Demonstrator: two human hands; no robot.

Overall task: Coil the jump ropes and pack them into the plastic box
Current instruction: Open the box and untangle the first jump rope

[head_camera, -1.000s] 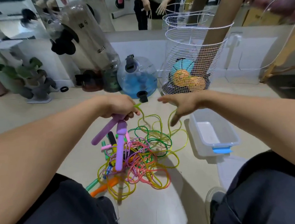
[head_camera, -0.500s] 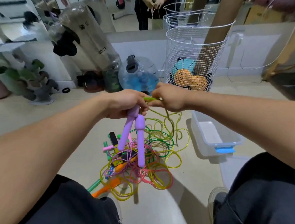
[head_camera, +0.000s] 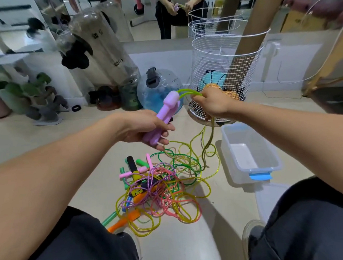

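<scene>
While the left hand (head_camera: pixel 145 125) grips two purple handles (head_camera: pixel 164 114) together, the right hand (head_camera: pixel 212 103) pinches their green cord (head_camera: pixel 188 92), which trails down to the rope pile (head_camera: pixel 163 188) on the floor beside the open box (head_camera: pixel 250 154)

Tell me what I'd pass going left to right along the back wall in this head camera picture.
Rack of dumbbells → tall clear bag → round blue water jug → white wire basket holding balls, with a cardboard tube leaning in it.
</scene>
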